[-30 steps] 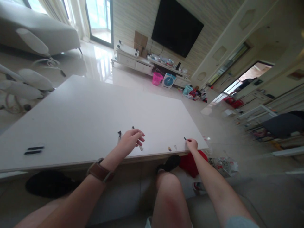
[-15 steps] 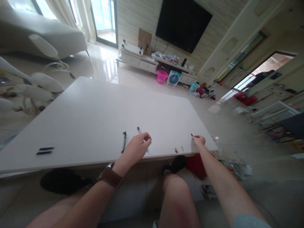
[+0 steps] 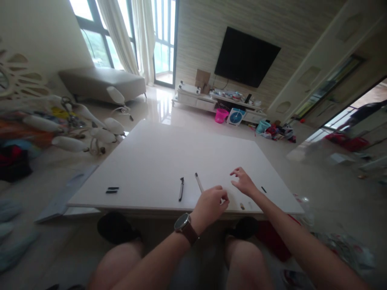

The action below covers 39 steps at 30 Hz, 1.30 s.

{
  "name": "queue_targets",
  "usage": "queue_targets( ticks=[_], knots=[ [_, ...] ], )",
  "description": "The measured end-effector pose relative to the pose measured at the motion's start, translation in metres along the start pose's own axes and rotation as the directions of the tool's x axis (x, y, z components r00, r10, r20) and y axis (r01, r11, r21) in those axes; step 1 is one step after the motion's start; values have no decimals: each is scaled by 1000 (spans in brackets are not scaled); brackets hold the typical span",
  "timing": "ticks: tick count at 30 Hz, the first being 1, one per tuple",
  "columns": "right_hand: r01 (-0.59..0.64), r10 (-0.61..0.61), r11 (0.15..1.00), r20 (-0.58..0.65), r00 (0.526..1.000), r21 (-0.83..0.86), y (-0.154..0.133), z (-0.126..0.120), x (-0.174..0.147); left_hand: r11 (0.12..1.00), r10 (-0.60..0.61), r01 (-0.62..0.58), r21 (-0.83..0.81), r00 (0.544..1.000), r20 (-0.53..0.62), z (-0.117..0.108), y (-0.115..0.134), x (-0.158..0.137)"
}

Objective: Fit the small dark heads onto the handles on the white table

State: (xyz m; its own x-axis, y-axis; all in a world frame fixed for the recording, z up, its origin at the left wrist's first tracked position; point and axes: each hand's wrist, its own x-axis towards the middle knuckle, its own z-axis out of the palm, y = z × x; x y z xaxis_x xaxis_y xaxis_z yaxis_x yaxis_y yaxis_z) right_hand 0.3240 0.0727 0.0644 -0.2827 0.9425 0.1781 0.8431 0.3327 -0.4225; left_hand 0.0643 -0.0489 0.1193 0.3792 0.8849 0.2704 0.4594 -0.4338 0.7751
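Watch: a dark-strapped watch point(image 3: 182, 221) is worn at the left wrist, short of the near edge of the table point(image 3: 169, 153), its dial turned upward.
Small bits: a brown bit point(image 3: 242, 206) and a faint pale bit point(image 3: 250, 205) are laid side by side at the table's near edge, right of its middle, perhaps so that neither is mislaid.
Left hand: the left hand point(image 3: 211, 203) is held at the table's near edge, knuckles up. Its fingers are curled toward the thumb; whether anything is pinched cannot be told.
Black strips: two black strips point(image 3: 112, 190) are laid parallel toward the table's near left corner, probably grouped as a matching pair.
Grey tool: a slim grey tool point(image 3: 181, 190) is laid near the middle of the table's near edge, presumably for easy reach.
Dark piece: a short dark piece point(image 3: 263, 189) is laid toward the table's right edge, well apart.
Pale stick: a dark-tipped pale stick point(image 3: 198, 181) is laid aslant near the table's near middle; its lower end is hidden by the left hand, and contact cannot be confirmed.
Right hand: the right hand point(image 3: 242, 182) is held over the table's right half, fingers spread, thumb parted; nothing is seen gripped.
Pink basket: a pink basket point(image 3: 221, 115) is stood beyond the table's far edge.
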Motion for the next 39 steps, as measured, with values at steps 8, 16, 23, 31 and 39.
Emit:
queue_targets(
  ticks=[8, 16, 23, 31, 39],
  knots=[
    [437, -436, 896, 350, 829, 80, -155, 101, 37, 995, -15, 20, 94, 999, -52, -32, -15, -18],
    [555, -571, 817, 353, 741, 156, -261, 163, 33, 996, -73, 78, 53, 993, -90, -74, -6, -21],
    [422, -492, 857, 228, 840, 295, -330, 225, 48, 999, -40, 37, -22, 992, -117, -87, 6, -22],
    [391, -442, 869, 118, 889, 303, -398, 302, 64, 987, -155, 145, -73, 978, -142, -91, -15, -14],
    [362, -418, 887, 163, 894, 288, -401, 311, 55, 970, -212, 188, -154, 965, -154, -93, -12, -13]
  ],
)
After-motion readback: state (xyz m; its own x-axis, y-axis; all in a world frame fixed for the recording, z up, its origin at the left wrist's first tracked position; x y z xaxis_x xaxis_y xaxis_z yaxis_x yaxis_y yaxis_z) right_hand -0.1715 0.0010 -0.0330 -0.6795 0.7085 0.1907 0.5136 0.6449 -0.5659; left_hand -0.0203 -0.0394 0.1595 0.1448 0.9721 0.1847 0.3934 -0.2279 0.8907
